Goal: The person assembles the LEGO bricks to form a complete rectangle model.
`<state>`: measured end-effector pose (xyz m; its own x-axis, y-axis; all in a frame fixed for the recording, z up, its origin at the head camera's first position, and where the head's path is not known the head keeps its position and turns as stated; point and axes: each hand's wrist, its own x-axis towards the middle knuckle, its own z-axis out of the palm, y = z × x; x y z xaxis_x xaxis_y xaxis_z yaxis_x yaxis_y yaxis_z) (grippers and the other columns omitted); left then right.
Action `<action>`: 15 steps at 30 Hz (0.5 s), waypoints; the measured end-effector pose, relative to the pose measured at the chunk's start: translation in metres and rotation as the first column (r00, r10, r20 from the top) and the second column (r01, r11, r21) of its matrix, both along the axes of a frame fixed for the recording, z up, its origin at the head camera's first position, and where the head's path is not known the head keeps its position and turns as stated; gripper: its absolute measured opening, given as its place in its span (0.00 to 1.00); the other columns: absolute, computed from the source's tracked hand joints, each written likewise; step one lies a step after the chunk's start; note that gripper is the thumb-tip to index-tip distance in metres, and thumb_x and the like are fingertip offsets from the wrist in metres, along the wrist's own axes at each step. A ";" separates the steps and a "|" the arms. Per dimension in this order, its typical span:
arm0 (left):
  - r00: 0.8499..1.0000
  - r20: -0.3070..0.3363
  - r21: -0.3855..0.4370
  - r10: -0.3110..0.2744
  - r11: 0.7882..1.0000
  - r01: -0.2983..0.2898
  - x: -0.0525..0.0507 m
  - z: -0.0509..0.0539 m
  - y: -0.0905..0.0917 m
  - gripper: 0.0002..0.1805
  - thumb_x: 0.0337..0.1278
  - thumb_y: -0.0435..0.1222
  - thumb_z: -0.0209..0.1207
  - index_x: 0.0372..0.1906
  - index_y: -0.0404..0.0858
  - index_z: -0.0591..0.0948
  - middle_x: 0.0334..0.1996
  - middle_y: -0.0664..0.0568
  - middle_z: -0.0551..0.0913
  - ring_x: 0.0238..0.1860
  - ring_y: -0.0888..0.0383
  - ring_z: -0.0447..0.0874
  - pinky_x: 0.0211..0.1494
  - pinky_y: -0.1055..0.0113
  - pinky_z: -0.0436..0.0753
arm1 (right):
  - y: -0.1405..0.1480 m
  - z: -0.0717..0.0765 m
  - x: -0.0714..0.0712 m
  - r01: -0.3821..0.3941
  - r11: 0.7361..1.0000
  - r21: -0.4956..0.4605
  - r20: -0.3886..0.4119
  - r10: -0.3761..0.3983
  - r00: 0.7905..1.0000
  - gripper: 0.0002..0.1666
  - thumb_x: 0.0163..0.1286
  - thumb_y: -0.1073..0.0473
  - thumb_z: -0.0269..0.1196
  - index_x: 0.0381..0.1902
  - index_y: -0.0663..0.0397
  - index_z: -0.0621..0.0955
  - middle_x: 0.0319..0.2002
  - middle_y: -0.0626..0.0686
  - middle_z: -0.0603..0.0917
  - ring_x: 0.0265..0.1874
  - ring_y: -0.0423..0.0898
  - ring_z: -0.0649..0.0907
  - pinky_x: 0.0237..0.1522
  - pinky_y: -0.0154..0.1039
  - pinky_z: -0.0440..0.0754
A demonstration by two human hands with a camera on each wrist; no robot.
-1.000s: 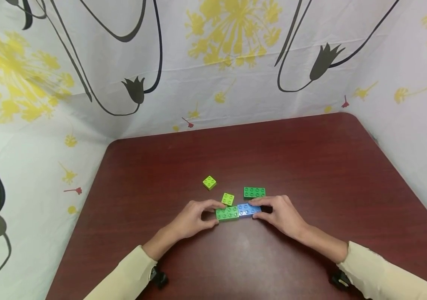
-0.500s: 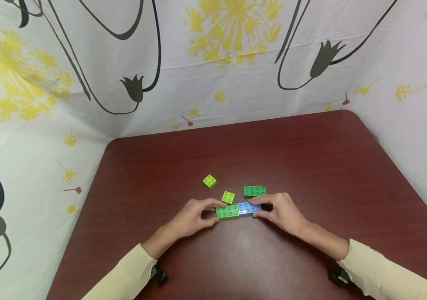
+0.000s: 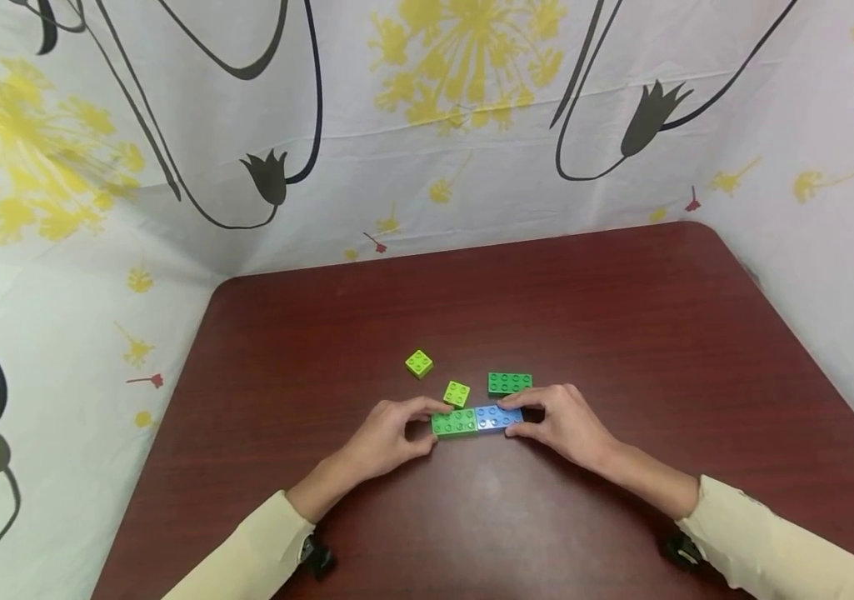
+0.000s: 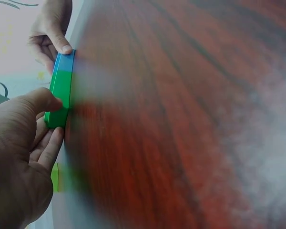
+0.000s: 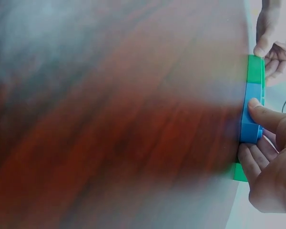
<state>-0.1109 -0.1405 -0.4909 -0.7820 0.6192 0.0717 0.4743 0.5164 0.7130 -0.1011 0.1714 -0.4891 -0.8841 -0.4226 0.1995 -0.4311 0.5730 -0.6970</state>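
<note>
The green brick (image 3: 454,424) and the blue brick (image 3: 492,418) lie end to end near the middle of the table (image 3: 576,533), studs up, their short ends meeting with no gap that the head view shows. The left hand (image 3: 389,438) pinches the green one at its outer end, thumb on the near side and fingers on the far side; the right hand (image 3: 569,431) holds the blue one the same way, so each grip is narrow, just a brick's width. Doing this well likely means even, gentle pressure from both ends toward the seam, since a harder push from one side could skew the line. The long sides should stay flush, and thumbs low on the near faces would help guard against tilting. The near lime brick (image 3: 456,393) sits just behind the green one, close to the left fingertips, and the dark green brick (image 3: 509,381) is close to the right fingers, so small finger movements seem wise. The far lime brick (image 3: 419,362) stands well out of the way.
</note>
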 end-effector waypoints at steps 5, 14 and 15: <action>1.000 -0.005 -0.032 0.027 0.999 -0.027 0.002 0.003 0.000 0.25 0.64 0.29 0.70 0.64 0.47 0.84 0.55 0.57 0.89 0.52 0.67 0.87 0.52 0.65 0.86 | -0.001 0.001 0.000 -0.007 1.000 0.005 0.018 0.007 1.000 0.22 0.57 0.62 0.83 0.51 0.51 0.93 0.48 0.47 0.92 0.49 0.47 0.90 0.47 0.46 0.88; 1.000 0.002 -0.027 0.008 1.000 -0.007 0.000 0.004 0.001 0.24 0.65 0.29 0.70 0.65 0.46 0.84 0.56 0.57 0.89 0.54 0.66 0.87 0.56 0.65 0.86 | 0.001 0.000 0.000 0.003 1.000 0.006 0.002 -0.003 1.000 0.23 0.58 0.61 0.83 0.53 0.50 0.92 0.49 0.49 0.92 0.48 0.47 0.90 0.47 0.48 0.88; 1.000 0.002 -0.027 0.005 1.000 -0.005 0.000 0.004 0.001 0.24 0.65 0.29 0.70 0.65 0.46 0.84 0.57 0.57 0.89 0.54 0.66 0.87 0.56 0.65 0.86 | 0.001 0.000 0.000 0.003 1.000 0.005 0.002 -0.003 1.000 0.23 0.58 0.61 0.83 0.53 0.51 0.92 0.49 0.49 0.92 0.49 0.47 0.90 0.47 0.48 0.88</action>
<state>-0.1106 -0.1392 -0.4869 -0.7852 0.6170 0.0531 0.4700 0.5380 0.6997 -0.1011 0.1724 -0.4889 -0.8857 -0.4209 0.1958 -0.4281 0.5774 -0.6952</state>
